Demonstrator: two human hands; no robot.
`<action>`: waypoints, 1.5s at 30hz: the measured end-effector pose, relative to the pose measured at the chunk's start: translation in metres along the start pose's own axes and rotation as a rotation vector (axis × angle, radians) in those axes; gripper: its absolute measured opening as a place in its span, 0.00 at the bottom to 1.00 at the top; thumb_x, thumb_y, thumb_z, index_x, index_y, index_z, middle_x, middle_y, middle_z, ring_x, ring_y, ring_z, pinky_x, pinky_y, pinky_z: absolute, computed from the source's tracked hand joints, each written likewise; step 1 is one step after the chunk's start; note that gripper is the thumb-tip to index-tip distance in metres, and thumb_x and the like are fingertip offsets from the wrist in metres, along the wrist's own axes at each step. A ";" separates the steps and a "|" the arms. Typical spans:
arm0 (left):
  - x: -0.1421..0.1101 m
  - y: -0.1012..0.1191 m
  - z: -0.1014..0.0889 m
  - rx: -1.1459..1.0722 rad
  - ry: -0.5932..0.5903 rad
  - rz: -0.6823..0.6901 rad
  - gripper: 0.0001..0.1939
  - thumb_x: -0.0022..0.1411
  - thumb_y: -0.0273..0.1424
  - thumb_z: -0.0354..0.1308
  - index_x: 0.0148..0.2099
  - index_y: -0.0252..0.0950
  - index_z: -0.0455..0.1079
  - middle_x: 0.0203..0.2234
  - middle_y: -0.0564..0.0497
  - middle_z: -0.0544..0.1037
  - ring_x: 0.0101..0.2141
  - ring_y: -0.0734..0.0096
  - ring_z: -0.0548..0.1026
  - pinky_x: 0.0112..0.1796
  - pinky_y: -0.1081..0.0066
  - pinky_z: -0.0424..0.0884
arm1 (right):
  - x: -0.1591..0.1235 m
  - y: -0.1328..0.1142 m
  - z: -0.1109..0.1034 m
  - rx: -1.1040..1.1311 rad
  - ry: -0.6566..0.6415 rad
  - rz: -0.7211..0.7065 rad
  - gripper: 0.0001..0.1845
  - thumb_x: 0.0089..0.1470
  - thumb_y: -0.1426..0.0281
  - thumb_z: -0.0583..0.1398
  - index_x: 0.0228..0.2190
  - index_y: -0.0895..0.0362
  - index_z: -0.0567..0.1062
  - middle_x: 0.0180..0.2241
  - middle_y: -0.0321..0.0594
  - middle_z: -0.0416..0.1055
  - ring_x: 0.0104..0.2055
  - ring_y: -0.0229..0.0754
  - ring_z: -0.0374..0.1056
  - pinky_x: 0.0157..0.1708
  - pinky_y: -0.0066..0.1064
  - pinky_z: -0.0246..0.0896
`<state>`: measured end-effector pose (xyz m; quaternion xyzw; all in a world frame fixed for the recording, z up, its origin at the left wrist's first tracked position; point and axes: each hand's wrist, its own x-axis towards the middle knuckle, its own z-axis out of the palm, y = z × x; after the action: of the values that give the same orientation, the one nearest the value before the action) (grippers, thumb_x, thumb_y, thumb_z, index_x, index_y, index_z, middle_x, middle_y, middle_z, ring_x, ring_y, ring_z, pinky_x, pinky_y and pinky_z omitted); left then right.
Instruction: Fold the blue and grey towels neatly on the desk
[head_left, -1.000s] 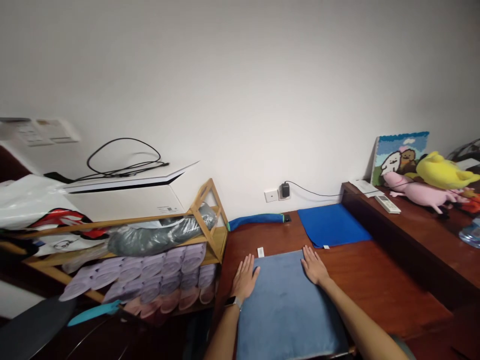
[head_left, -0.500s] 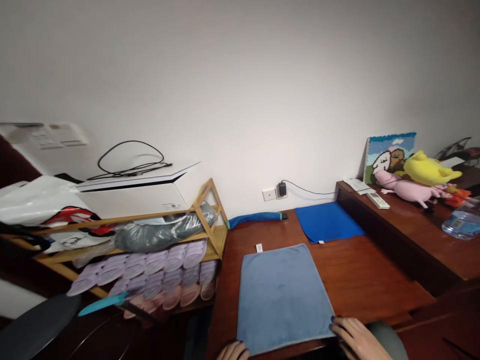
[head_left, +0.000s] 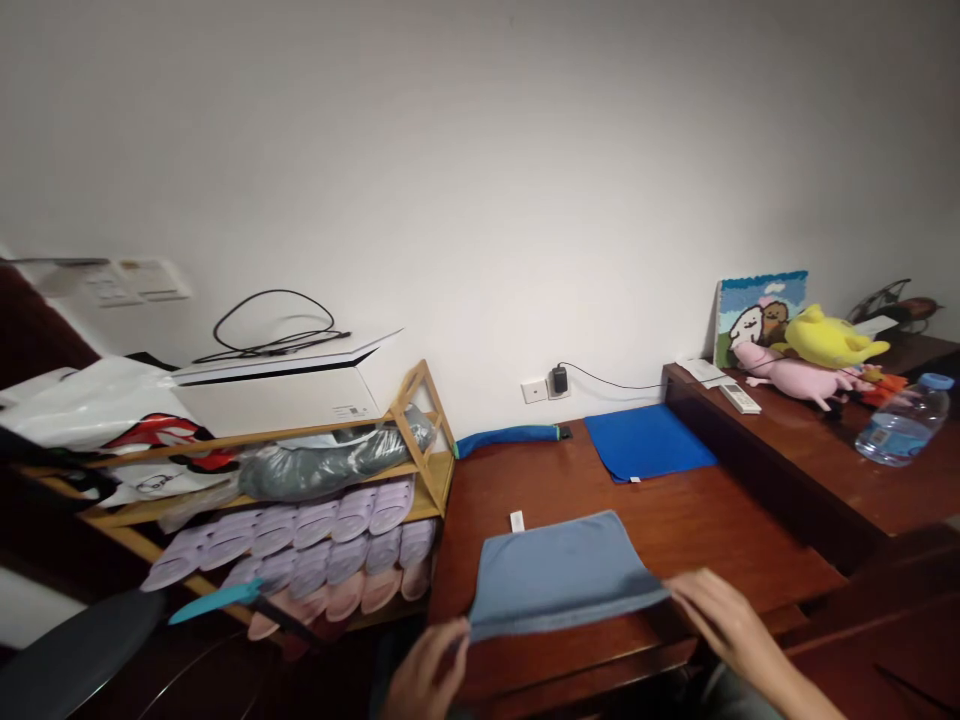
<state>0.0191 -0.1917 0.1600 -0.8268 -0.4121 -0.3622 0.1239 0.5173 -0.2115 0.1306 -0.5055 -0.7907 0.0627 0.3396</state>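
A light blue-grey cloth [head_left: 551,570] lies on the brown wooden table [head_left: 525,475], its near edge lifted and drawn back over the rest. My left hand [head_left: 431,665] pinches the near left corner. At the near right corner my right hand [head_left: 712,605] grips the cloth between closed fingers, somewhat blurred. A small white tag [head_left: 517,521] sticks out at the cloth's far edge. Farther back lies a bright blue folded cloth [head_left: 645,442], and a rolled blue cloth strip [head_left: 510,438] rests by the wall.
At left stands a wooden rack [head_left: 431,470] with lilac slippers [head_left: 337,520] and a white box [head_left: 277,400]. The raised desk at right bears a water bottle [head_left: 904,425], a pink plush toy [head_left: 791,375], a yellow plush toy [head_left: 832,338] and a remote [head_left: 740,399]. A charger [head_left: 559,380] is plugged into the wall.
Both hands have raised the near edge of the light cloth and moved it away from me, so the cloth that lay flat is now partly folded. The view has shifted slightly right.
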 end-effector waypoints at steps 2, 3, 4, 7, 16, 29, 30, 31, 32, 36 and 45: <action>0.047 0.003 -0.029 -0.094 0.092 -0.206 0.09 0.70 0.40 0.57 0.46 0.47 0.78 0.38 0.56 0.87 0.37 0.66 0.85 0.43 0.70 0.83 | 0.034 -0.017 -0.041 0.026 0.175 -0.100 0.19 0.68 0.64 0.56 0.56 0.39 0.78 0.46 0.38 0.82 0.47 0.49 0.79 0.49 0.42 0.78; 0.070 0.004 -0.044 -0.150 0.113 -0.285 0.10 0.68 0.43 0.60 0.45 0.47 0.78 0.37 0.55 0.87 0.38 0.64 0.85 0.43 0.68 0.83 | 0.051 -0.027 -0.060 0.041 0.242 -0.137 0.18 0.67 0.65 0.58 0.55 0.44 0.79 0.46 0.40 0.82 0.46 0.48 0.79 0.49 0.41 0.77; 0.091 0.005 -0.057 -0.226 0.136 -0.363 0.12 0.67 0.45 0.62 0.44 0.45 0.78 0.38 0.53 0.87 0.38 0.63 0.85 0.43 0.66 0.83 | 0.066 -0.035 -0.078 0.058 0.299 -0.161 0.16 0.67 0.66 0.59 0.54 0.46 0.80 0.45 0.41 0.82 0.46 0.48 0.79 0.48 0.40 0.77; 0.138 0.000 -0.080 -0.482 0.189 -0.522 0.20 0.59 0.51 0.68 0.42 0.40 0.76 0.38 0.48 0.87 0.40 0.58 0.85 0.44 0.61 0.84 | 0.098 -0.051 -0.110 0.103 0.392 -0.124 0.13 0.67 0.63 0.60 0.50 0.49 0.81 0.45 0.44 0.82 0.45 0.48 0.78 0.47 0.41 0.76; 0.150 -0.081 0.063 -0.650 -0.119 -0.617 0.26 0.58 0.55 0.64 0.41 0.36 0.75 0.35 0.44 0.86 0.38 0.59 0.85 0.43 0.61 0.83 | 0.158 0.040 0.001 0.165 0.127 0.258 0.24 0.68 0.55 0.53 0.47 0.55 0.82 0.48 0.47 0.82 0.50 0.48 0.78 0.51 0.39 0.74; 0.029 -0.021 0.219 0.019 -0.467 -0.357 0.30 0.75 0.46 0.45 0.72 0.38 0.61 0.71 0.42 0.61 0.70 0.54 0.60 0.67 0.48 0.59 | 0.090 0.064 0.175 -0.177 -0.269 0.343 0.35 0.70 0.56 0.43 0.70 0.61 0.61 0.72 0.46 0.54 0.75 0.48 0.47 0.73 0.45 0.43; 0.025 -0.022 0.224 0.077 -0.506 -0.347 0.32 0.76 0.47 0.43 0.73 0.37 0.59 0.72 0.42 0.59 0.70 0.54 0.58 0.68 0.48 0.57 | 0.089 0.067 0.178 -0.202 -0.300 0.350 0.36 0.70 0.56 0.42 0.71 0.61 0.58 0.73 0.45 0.51 0.76 0.47 0.44 0.73 0.45 0.41; 0.024 -0.025 0.228 0.116 -0.532 -0.344 0.32 0.76 0.46 0.42 0.74 0.37 0.57 0.72 0.41 0.58 0.71 0.54 0.57 0.68 0.48 0.56 | 0.091 0.071 0.179 -0.222 -0.324 0.355 0.36 0.70 0.56 0.42 0.71 0.60 0.56 0.74 0.43 0.49 0.76 0.46 0.42 0.73 0.45 0.39; 0.025 -0.029 0.230 0.140 -0.546 -0.343 0.32 0.77 0.46 0.41 0.74 0.36 0.56 0.73 0.41 0.57 0.71 0.55 0.56 0.68 0.49 0.56 | 0.095 0.074 0.180 -0.237 -0.344 0.356 0.36 0.70 0.56 0.41 0.72 0.60 0.54 0.74 0.43 0.47 0.76 0.46 0.41 0.74 0.45 0.38; 0.041 -0.046 0.237 0.195 -0.554 -0.350 0.30 0.77 0.43 0.41 0.74 0.37 0.57 0.72 0.42 0.59 0.71 0.54 0.57 0.68 0.49 0.56 | 0.123 0.079 0.178 -0.268 -0.378 0.363 0.35 0.71 0.58 0.40 0.72 0.59 0.53 0.74 0.43 0.48 0.76 0.46 0.41 0.73 0.46 0.36; 0.079 0.006 0.282 0.094 -0.482 -0.181 0.29 0.78 0.39 0.35 0.75 0.37 0.54 0.71 0.46 0.61 0.71 0.62 0.56 0.69 0.53 0.54 | 0.158 0.014 0.226 -0.193 -0.342 0.159 0.33 0.71 0.62 0.40 0.71 0.60 0.55 0.73 0.43 0.49 0.76 0.45 0.43 0.74 0.42 0.37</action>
<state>0.1953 -0.0062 0.0167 -0.8423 -0.5185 -0.1447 0.0275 0.3511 -0.0167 0.0271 -0.5786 -0.7967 0.0982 0.1444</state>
